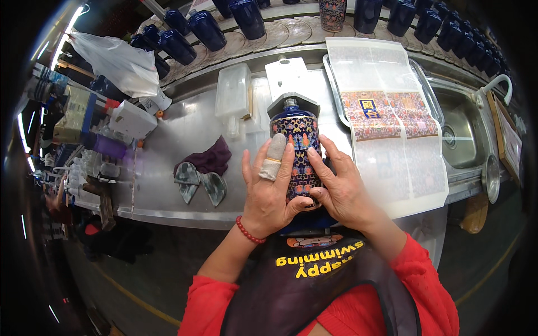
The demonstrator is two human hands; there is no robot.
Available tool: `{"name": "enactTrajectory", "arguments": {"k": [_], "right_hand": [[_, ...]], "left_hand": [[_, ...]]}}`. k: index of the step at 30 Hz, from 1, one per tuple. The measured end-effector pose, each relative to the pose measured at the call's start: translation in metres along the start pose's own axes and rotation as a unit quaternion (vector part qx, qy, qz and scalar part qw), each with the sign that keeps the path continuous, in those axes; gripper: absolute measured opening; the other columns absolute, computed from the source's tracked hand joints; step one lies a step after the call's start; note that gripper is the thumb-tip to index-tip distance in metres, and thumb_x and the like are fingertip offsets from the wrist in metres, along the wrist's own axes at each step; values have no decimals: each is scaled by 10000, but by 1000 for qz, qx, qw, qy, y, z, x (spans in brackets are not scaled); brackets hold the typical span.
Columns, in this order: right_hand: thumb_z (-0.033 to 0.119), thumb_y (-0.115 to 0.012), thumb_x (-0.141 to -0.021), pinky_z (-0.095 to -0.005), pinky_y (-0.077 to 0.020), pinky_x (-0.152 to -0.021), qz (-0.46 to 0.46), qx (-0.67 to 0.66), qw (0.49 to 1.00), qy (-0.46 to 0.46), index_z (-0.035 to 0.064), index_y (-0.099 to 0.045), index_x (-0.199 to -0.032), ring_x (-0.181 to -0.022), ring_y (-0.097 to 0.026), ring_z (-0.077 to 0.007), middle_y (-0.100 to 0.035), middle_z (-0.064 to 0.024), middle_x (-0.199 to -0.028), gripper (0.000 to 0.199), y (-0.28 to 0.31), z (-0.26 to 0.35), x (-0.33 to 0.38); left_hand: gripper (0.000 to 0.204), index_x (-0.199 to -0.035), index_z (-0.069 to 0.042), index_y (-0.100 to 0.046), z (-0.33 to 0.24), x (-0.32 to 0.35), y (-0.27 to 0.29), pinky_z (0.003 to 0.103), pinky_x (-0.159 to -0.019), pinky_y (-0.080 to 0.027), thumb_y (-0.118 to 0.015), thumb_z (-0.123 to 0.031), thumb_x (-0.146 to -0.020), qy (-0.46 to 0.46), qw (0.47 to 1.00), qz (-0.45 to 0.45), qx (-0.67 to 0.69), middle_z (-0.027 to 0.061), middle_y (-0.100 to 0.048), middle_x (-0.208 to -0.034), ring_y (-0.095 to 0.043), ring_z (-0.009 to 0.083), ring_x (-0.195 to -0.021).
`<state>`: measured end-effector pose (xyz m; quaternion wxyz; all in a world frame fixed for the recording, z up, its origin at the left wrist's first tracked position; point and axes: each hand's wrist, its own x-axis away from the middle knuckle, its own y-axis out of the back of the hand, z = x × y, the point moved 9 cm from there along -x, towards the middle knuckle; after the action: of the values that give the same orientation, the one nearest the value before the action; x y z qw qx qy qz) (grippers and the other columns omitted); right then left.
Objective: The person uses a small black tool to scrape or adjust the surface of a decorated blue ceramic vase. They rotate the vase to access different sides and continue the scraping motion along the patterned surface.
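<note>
A dark blue bottle (301,131) with a colourful floral decal over its front lies in a grey cradle (310,105), its neck pointing away from me. My left hand (264,197) is closed against the bottle's left side, thumb near the base. A grey cloth cover is tied round one of its fingers, and a red bead bracelet circles the wrist. From the right, my right hand (348,190) grips the bottle with fingers along the decal and thumb low on it. The bottle's underside is hidden. Right of it, printed decal sheets (386,162) lie over a metal tray (334,92).
Dark-stained scrapers (200,183) and a purple cloth (213,157) lie on the steel bench to the left. A clear plastic container (234,92) stands behind. Several blue bottles (247,19) line the far conveyor (288,32). A sink (464,140) is at right.
</note>
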<state>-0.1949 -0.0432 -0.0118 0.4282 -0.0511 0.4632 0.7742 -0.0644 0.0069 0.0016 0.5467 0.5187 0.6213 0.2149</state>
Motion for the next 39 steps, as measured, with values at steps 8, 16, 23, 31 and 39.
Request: {"name": "enactTrajectory", "arguments": {"k": [8, 16, 23, 31, 39], "right_hand": [[225, -767, -863, -498, -445, -1006, 10, -8, 1000, -13, 90, -503, -1504, -1230, -516, -436, -373, -283, -1541, 706, -2, -1, 0], [276, -735, -908, -509, -432, -1043, 9, -22, 999, -22, 103, -469, -1537, -1219, -516, -460, -372, -304, -1532, 705, -1, -3, -2], [298, -717, -923, -509, -431, -1054, 6, -25, 1000, -16, 116, -444, -1557, -1213, -519, -469, -371, -325, -1523, 714, -3, -5, -3], [306, -709, -929, -515, -430, -1052, 6, -15, 1000, -3, 112, -438, -1558, -1212, -517, -481, -375, -331, -1515, 712, -1, -4, -5], [318, -705, -932, -516, -453, -1035, 16, -31, 999, -22, 94, -431, -1555, -1202, -530, -487, -388, -322, -1514, 717, -1, -9, 1]], "left_hand": [[1019, -1589, 24, -320, 8, -3, -2, 636, -1196, -88, -415, -761, -946, 4, 999, 9, 42, 251, -412, -1571, -289, 456, -1486], [1024, -1596, 31, -285, 20, -9, -8, 630, -1207, -45, -402, -759, -955, 17, 995, 50, 88, 275, -355, -1593, -225, 480, -1515], [948, -1600, 30, -269, 24, -12, -16, 590, -1230, -41, -422, -687, -998, 25, 991, 55, 122, 278, -367, -1589, -215, 447, -1538], [757, -1598, -3, -315, 25, -20, -16, 568, -1233, -64, -456, -517, -1061, 22, 986, 28, 161, 280, -327, -1618, -269, 409, -1533], [674, -1570, 26, -366, 33, -15, -7, 503, -1238, -130, -485, -418, -1076, 60, 955, -29, 290, 265, -407, -1578, -398, 394, -1455]]}}
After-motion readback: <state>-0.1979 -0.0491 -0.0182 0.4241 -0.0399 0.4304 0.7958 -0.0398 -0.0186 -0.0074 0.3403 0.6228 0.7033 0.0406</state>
